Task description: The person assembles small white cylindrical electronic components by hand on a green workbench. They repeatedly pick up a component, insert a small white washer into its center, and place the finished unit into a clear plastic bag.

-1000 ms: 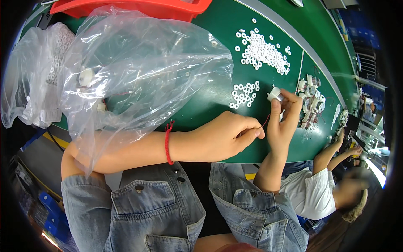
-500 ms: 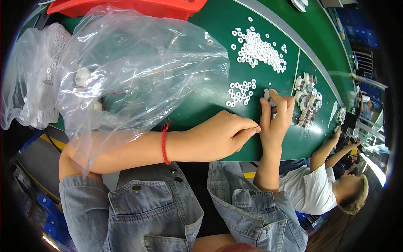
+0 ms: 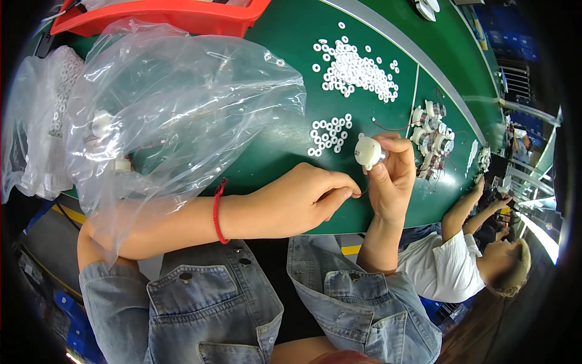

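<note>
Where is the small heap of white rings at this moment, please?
In the head view, the small heap of white rings lies on the green table, just left of the right hand, below the bigger heap.

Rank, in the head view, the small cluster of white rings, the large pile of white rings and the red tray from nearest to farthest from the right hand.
From the right hand:
1. Small cluster of white rings, just left of its fingers on the green table.
2. Large pile of white rings, farther up the table.
3. Red tray, at the far upper left edge.
</note>
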Motion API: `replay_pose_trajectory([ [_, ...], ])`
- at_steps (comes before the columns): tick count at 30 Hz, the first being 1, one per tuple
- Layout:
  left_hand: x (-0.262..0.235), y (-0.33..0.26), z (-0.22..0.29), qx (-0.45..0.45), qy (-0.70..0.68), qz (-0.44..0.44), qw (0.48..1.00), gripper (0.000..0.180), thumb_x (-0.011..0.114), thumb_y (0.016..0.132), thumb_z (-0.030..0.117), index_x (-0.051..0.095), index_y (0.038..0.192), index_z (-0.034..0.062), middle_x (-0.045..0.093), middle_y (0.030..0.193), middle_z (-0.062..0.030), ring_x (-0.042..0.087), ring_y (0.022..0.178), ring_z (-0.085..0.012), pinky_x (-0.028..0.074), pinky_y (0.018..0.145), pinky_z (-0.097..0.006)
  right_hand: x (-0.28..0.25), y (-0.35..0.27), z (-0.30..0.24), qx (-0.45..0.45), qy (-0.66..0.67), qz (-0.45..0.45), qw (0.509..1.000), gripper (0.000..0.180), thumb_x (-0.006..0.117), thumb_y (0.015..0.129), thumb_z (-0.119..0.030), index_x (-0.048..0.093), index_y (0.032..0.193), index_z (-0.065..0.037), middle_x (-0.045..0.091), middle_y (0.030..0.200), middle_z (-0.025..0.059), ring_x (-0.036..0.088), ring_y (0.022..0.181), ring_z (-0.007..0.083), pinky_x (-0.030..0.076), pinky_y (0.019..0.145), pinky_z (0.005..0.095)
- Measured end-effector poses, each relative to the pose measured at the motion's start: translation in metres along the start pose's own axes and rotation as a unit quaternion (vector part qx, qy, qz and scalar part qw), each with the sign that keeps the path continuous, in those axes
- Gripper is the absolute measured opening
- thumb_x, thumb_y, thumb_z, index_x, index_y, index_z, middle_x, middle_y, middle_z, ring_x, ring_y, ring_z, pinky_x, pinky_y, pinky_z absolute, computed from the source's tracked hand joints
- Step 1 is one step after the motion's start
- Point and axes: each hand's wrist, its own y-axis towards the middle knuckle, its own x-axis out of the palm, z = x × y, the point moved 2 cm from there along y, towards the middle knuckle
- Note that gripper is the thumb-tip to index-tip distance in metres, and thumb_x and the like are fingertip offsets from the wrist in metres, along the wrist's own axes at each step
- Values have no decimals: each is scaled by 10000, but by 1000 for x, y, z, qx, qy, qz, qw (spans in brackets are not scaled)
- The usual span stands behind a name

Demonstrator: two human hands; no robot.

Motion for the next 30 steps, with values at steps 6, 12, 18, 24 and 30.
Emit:
replay_pose_trajectory([
  [6, 1, -1, -3, 10, 1, 5, 1000, 228, 491, 1004, 119, 652, 1117, 2, 594, 627, -72, 555, 549, -117, 440, 528, -290, 9, 2, -3, -17, -79, 47, 996, 394, 651, 866, 72, 526, 1240, 48, 525, 1124, 100, 578, 933, 139, 474, 835, 255],
  [12, -4, -2, 2, -10, -1, -12, 1000, 238, 484, 1009, 117, 635, 1144, -9, 581, 622, -77, 544, 546, -127, 438, 532, -294, 1, 2, -5, -45, -329, 75, 940, 324, 694, 844, 23, 617, 1157, 49, 562, 1013, 94, 567, 783, 116, 476, 715, 252],
  [18, -2, -5, 1, 44, 24, -5, 999, 235, 484, 1005, 108, 637, 1128, -21, 574, 627, -104, 551, 542, -179, 442, 541, -318, -4, 0, 5, -31, -393, 50, 918, 294, 675, 887, -36, 573, 1150, 47, 578, 903, 97, 527, 679, 114, 422, 611, 245],
  [24, -3, -5, 1, 43, 22, -4, 999, 228, 493, 1001, 114, 640, 1103, -26, 586, 651, -134, 584, 567, -230, 456, 564, -346, 0, 7, 3, 6, -282, 12, 959, 300, 661, 896, -6, 530, 1163, 34, 518, 876, 43, 449, 659, 73, 365, 572, 227],
  [30, 0, -5, -8, 76, 18, 11, 997, 228, 491, 994, 120, 631, 1097, -28, 620, 703, -166, 633, 639, -310, 479, 606, -393, 7, 12, 0, 25, -268, 3, 963, 303, 665, 880, 21, 529, 1150, 33, 480, 875, 12, 413, 680, 56, 341, 599, 206],
])
